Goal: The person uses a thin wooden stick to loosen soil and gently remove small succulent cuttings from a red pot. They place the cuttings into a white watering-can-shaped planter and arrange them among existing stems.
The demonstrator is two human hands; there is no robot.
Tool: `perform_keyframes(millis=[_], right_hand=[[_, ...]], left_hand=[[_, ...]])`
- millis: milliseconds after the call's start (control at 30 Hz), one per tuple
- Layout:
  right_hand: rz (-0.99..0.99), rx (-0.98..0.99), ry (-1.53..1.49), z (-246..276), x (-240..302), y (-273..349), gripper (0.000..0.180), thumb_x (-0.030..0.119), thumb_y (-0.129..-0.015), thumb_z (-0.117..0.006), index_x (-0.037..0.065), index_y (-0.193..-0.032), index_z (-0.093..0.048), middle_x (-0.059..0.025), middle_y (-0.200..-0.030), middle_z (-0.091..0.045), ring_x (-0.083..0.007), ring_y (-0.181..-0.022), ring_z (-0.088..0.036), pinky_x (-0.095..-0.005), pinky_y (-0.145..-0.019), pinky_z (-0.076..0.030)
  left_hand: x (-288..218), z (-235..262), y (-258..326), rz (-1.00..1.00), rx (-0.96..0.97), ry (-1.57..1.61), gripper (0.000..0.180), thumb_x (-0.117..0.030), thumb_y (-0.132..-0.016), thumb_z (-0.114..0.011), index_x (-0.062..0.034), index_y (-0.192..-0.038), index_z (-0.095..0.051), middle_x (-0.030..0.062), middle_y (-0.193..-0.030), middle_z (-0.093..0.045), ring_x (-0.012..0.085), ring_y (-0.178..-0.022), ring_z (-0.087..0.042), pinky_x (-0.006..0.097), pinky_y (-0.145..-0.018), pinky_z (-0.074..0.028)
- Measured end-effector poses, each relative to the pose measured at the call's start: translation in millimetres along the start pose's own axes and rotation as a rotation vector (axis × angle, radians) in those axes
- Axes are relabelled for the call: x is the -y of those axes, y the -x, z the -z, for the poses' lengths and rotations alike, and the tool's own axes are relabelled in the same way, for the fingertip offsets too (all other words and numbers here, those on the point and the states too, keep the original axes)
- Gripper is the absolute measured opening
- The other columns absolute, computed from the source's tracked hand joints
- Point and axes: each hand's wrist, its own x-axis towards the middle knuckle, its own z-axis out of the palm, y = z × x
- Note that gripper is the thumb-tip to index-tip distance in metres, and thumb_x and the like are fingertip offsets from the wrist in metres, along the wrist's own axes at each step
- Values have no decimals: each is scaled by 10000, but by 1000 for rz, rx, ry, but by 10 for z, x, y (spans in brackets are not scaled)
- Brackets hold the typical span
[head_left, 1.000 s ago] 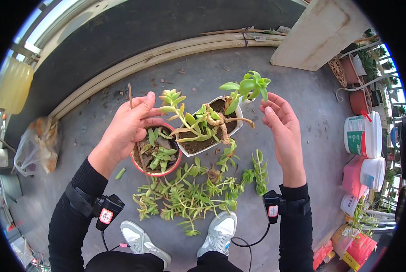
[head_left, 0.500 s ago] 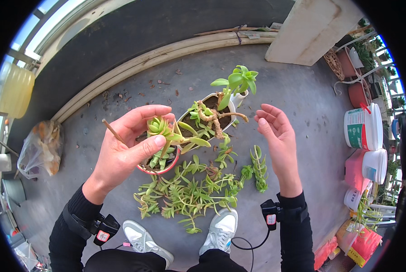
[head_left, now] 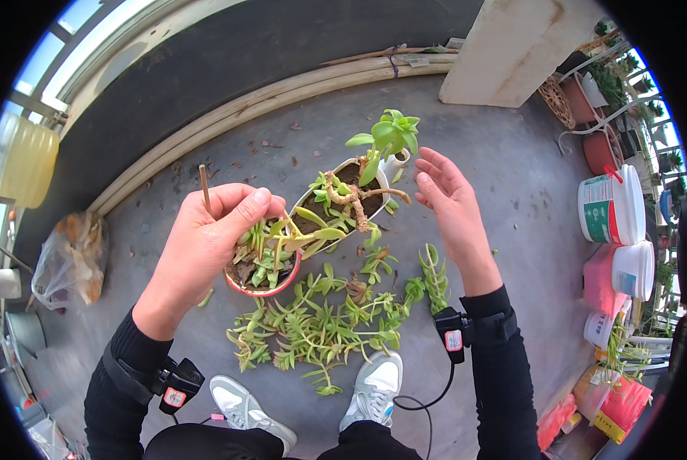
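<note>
My left hand (head_left: 217,234) is closed over a round red-rimmed pot (head_left: 267,291) of soil and succulent pieces. A thin brown stick (head_left: 204,186) sticks up from its grip. Pale green leaves of a succulent cutting (head_left: 286,236) show under the fingertips; the rest of it is hidden by the hand. To the right, my right hand (head_left: 450,203) hovers open with fingers apart, holding nothing. It is beside a white oblong pot (head_left: 336,244), where a succulent plant (head_left: 355,198) with a thick woody, branching stem and a green leafy top (head_left: 393,136) stands.
Many loose succulent cuttings (head_left: 320,322) lie on the grey floor before my shoes (head_left: 374,395). A longer cutting (head_left: 435,280) lies to their right. White tubs (head_left: 611,207) line the right side; a plastic bag (head_left: 71,257) sits at left. Pale poles (head_left: 282,96) run along the wall.
My left hand has turned and closed over the red-rimmed pot, hiding the cutting's rosette; the stick now points up. My right hand has moved slightly left and farther away, toward the woody plant.
</note>
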Motion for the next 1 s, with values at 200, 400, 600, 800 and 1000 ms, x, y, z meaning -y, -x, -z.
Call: perform_keyframes(millis=[200,400,600,800,1000], right_hand=[[-60,413,3,13,-102,-428,376,106,-958,-644,45,-1310,-528,-74,-1151,-630,-148,-1054,-611,-303,-911,-498],[-53,395,27,69,-221,-439,234,70,-942,-669,72,-1132,-533,-21,-1025,-626,-113,-961,-627,-265,-795,-510],[28,238,-22,159,-435,124,264,77,-927,-693,66,-1133,-528,-12,-1131,-599,-104,-955,-621,-290,-843,-530],[-58,141,-100,23,-531,277,350,258,-952,-693,55,-1139,-477,-54,-1110,-584,-108,-951,-593,-301,-805,-573],[-52,93,-159,-80,-579,276,334,219,-1013,-580,54,-1247,-408,-83,-1178,-563,-159,-1058,-608,-340,-821,-600]], left_hand=[[-141,109,-156,-24,119,-541,302,-189,-980,-620,60,-1148,-650,119,-1008,-712,138,-916,-664,317,-832,-532],[-186,177,-277,-11,103,-563,431,-261,-985,-632,46,-1280,-566,138,-1159,-664,180,-1016,-647,339,-877,-523],[-253,231,-460,-30,-16,-432,502,-358,-990,-638,2,-1327,-547,115,-1180,-652,153,-1070,-611,320,-941,-476],[-232,233,-778,-75,-62,-264,441,-393,-1008,-597,-71,-1309,-576,23,-1163,-665,78,-987,-637,176,-446,-224],[-426,439,-641,-116,-344,-200,537,-509,-1056,-405,-37,-1193,-620,75,-1113,-672,137,-1045,-642,171,-470,-292]])
